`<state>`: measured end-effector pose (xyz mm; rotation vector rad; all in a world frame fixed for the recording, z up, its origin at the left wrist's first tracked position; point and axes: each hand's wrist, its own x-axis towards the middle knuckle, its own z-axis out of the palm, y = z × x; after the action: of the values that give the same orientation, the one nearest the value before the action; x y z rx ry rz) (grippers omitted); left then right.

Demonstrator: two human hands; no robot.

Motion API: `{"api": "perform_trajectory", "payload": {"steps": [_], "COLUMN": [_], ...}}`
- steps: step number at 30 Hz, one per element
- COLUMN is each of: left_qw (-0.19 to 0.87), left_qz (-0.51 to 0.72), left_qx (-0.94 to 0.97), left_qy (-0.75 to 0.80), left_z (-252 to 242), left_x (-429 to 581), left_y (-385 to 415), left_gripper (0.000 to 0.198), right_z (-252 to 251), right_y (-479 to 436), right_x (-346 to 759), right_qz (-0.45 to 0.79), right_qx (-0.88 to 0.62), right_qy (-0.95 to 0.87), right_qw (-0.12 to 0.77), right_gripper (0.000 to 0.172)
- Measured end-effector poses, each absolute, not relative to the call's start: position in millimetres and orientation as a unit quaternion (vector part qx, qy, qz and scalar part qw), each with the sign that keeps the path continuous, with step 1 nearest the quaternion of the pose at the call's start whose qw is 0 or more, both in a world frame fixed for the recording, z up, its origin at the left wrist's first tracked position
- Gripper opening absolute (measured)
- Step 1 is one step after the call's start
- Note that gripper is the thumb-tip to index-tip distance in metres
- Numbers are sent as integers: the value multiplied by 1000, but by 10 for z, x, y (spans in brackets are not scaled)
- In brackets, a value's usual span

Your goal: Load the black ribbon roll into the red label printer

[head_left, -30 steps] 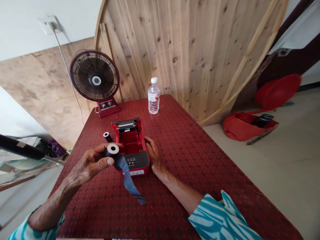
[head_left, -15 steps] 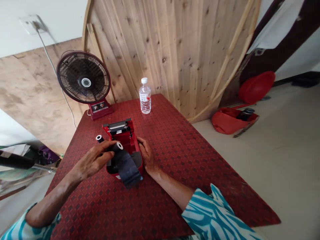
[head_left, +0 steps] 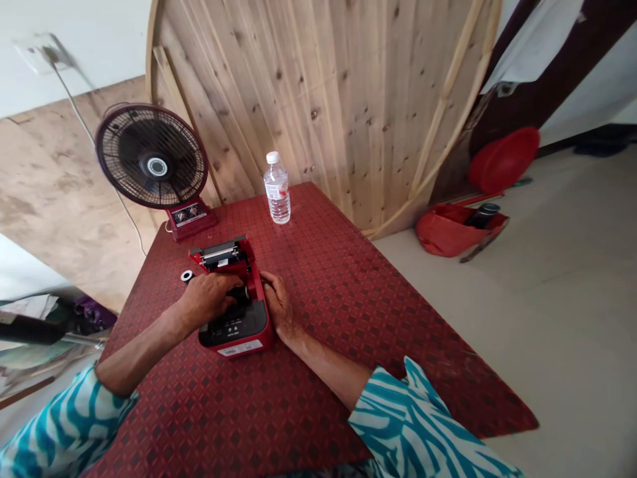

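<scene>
Now my left hand [head_left: 209, 299], closed on the dark roll [head_left: 241, 294], has brought it down into the red printer [head_left: 233, 332], my right hand [head_left: 277, 307] resting open against its side.

My left hand [head_left: 209, 300] covers the printer's [head_left: 237, 326] bay; the dark roll [head_left: 242, 293] under my fingers [head_left: 225, 297] is mostly hidden.

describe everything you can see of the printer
The printer is a small red plastic box, black in front with small buttons, and has a white label on its front edge. Its lid stands open at the back, showing black and silvery parts. It sits flat on the table, front towards the person. The left hand lies over its open bay, on something dark; the right hand rests against its right side.
</scene>
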<state>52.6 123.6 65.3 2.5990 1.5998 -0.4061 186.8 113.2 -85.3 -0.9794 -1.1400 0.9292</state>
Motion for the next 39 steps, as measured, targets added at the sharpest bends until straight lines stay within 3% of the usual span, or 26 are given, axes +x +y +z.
{"api": "perform_trajectory", "payload": {"steps": [5, 12, 18, 26, 29, 35, 39], "left_qw": [68, 156, 146, 233, 173, -63, -123], "left_qz": [-167, 60, 80, 112, 145, 180, 177], "left_qx": [858, 868, 894, 831, 860, 915, 916], "left_qy": [482, 467, 416, 492, 458, 355, 340], "left_z": [570, 734, 584, 557, 550, 557, 504], "left_x": [513, 86, 83, 100, 110, 194, 202], "left_y": [1404, 1009, 839, 940, 876, 514, 366], "left_gripper": [33, 36, 32, 24, 25, 28, 27], "right_z": [-841, -863, -874, -892, -896, -845, -823], "right_y": [1122, 1122, 1114, 1122, 1134, 1119, 1063], "right_x": [1884, 1899, 1912, 1919, 1908, 1926, 1946], "right_qz": [410, 412, 424, 423, 417, 413, 425], "right_qx": [-425, -426, -436, -434, -436, -435, -435], "right_qy": [-496, -501, -497, -504, -500, -509, -507], "right_qw": [636, 631, 620, 615, 622, 617, 611], "right_gripper": [33, 34, 34, 34, 34, 34, 34]}}
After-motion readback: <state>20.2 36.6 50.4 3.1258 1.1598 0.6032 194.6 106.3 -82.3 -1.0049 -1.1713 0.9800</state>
